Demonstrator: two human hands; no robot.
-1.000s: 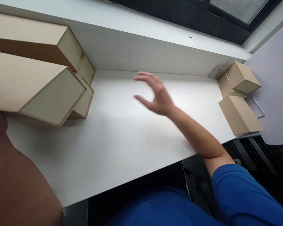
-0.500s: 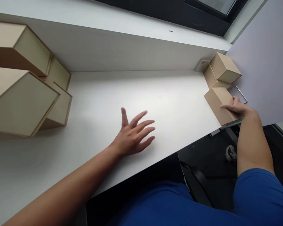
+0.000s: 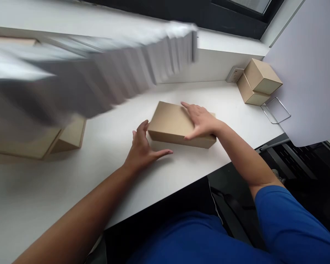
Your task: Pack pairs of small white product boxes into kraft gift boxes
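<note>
A tan cardboard box point(image 3: 172, 119) is at the middle of the white table. My right hand point(image 3: 202, 119) spans its right part, thumb at the near edge and fingers toward the far edge, gripping it. My left hand point(image 3: 143, 146) is at the box's left end, its thumb stretched apart from the fingers. Whether the left fingertips touch the box, I cannot tell. A long row of pale grey, flat-sided pieces point(image 3: 121, 69), smeared by motion, hangs across the upper left above the table; what holds it is out of sight.
Two tan boxes point(image 3: 260, 80) are stacked at the far right, beside a white socket block point(image 3: 234, 74) and a metal wire stand point(image 3: 276, 112). More tan boxes point(image 3: 71, 135) lie at the left, mostly hidden behind the blurred row. A lilac panel point(image 3: 310, 73) borders the right side.
My right hand has brought the box from the right end to the table's middle, uncovering the wire stand. My left hand has shifted slightly left. The blurred grey row has come in from the left.
</note>
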